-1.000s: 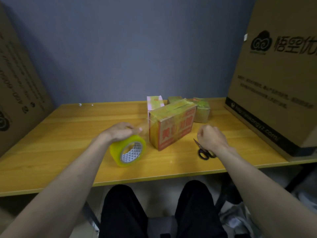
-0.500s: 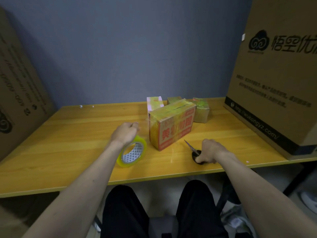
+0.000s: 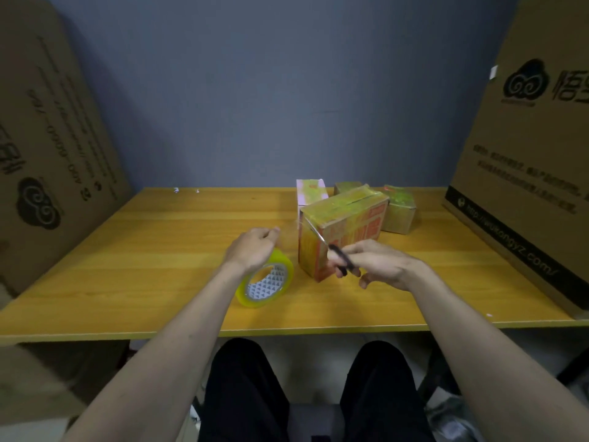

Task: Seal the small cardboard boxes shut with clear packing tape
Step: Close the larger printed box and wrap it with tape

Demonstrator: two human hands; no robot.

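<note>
Gripping scissors (image 3: pixel 338 254), right hand (image 3: pixel 379 264) is pointing blades at taped box (image 3: pixel 342 229), mid-table (image 3: pixel 127 250) nr back edge. Left hand (image 3: pixel 253 250) is clutching tape roll (image 3: pixel 266 283) just beside box, toward front edge.

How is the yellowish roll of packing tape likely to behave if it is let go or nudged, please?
The yellowish roll of packing tape stands on its edge on the wooden table, so it would probably roll. The left hand holds it from above. Its open core suggests it is fairly light.
</note>
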